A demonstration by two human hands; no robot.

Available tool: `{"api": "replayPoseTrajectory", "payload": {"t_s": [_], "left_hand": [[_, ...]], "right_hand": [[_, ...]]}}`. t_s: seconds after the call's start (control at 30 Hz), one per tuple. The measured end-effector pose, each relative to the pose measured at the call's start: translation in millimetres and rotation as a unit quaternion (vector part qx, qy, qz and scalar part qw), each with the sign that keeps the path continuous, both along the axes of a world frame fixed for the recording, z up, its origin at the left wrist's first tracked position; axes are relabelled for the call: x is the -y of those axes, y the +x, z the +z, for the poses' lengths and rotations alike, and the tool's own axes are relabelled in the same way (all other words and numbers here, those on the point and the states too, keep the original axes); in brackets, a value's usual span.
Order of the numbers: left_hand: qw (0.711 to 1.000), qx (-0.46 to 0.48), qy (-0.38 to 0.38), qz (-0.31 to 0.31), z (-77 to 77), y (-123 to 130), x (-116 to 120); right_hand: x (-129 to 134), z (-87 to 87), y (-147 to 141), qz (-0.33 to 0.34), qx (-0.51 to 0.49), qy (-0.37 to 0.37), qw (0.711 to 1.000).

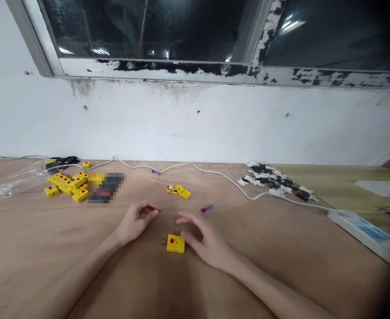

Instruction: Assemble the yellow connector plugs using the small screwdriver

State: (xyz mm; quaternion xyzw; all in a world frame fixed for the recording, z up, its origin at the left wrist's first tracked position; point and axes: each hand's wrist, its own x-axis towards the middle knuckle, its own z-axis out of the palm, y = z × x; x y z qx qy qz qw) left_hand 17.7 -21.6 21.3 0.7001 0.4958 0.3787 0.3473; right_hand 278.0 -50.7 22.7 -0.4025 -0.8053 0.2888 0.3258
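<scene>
A yellow block [175, 243] with a red button and thin dark prongs on its left side lies on the wooden table. My right hand [203, 241] is just right of it, thumb and fingers apart and nothing between them; the thumb tip is at the block's upper right edge. Left of the block and a little farther back, my left hand [139, 221] is closed in a pinch. A small dark bit shows at its fingertips, too small to name. Beyond the hands lies an opened yellow case [183, 191], with a small purple-and-red tube [207, 208] to its right.
Several yellow blocks [65, 184] lie in a pile at the left, beside a pixelated patch and a clear plastic bag [18, 179]. A white cable [211, 171] runs along the back to a white box [361, 235]. Black and white scraps [274, 180] lie at the back right.
</scene>
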Motion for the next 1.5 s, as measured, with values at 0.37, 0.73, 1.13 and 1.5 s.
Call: {"api": "replayPoseTrajectory", "payload": {"t_s": [0.37,0.73,1.13,1.5], "left_hand": [[0.993,0.106,-0.007,-0.056,-3.4,35,27],[0.991,-0.033,0.103,-0.075,0.1,43,37],[0.984,-0.054,0.136,-0.099,-1.0,43,40],[0.985,-0.058,0.133,-0.091,3.4,46,44]], "right_hand": [[-63,-2.7,78,-0.084,0.019,-0.054,0.995],[-5,25.0,24,-0.099,-0.423,-0.111,0.894],[14,28.3,5,-0.062,-0.345,-0.054,0.935],[15,28.5,1,-0.038,-0.326,-0.013,0.944]]}}
